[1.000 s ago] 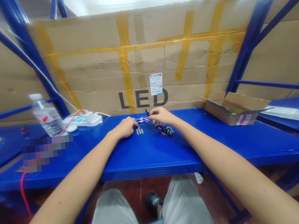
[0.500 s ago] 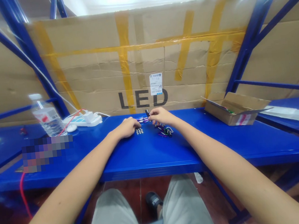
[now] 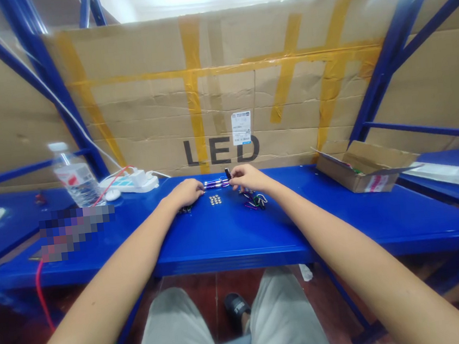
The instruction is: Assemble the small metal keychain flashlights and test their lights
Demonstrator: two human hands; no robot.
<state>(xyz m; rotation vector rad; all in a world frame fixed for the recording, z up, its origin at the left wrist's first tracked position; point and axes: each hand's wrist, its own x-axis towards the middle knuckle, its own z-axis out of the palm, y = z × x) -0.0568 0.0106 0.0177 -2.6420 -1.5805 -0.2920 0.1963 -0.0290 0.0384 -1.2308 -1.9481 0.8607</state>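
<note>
My right hand (image 3: 250, 177) pinches a small black stick-like piece (image 3: 227, 174), held upright between thumb and fingers. Just left of it lies a row of shiny purple metal tubes (image 3: 214, 184) on the blue table (image 3: 227, 232). My left hand (image 3: 187, 192) is at the tubes' left end, its fingers curled; what they hold, if anything, is hidden. Some small dark pieces (image 3: 185, 209) show under that hand. Between the hands, a block of small round silvery button cells (image 3: 215, 200) lies in rows. Below my right hand is a pile of purple, green and silver clips (image 3: 256, 200).
A water bottle (image 3: 76, 177) and a white power strip (image 3: 132, 182) with cables stand at the back left. An open cardboard box (image 3: 371, 171) sits on the right. A large taped cardboard sheet (image 3: 157, 108) closes off the back, between blue posts.
My left hand has moved left, away from the button cells, which now show fully. My right hand stays beside the tubes with the black piece. The view has shifted slightly.
</note>
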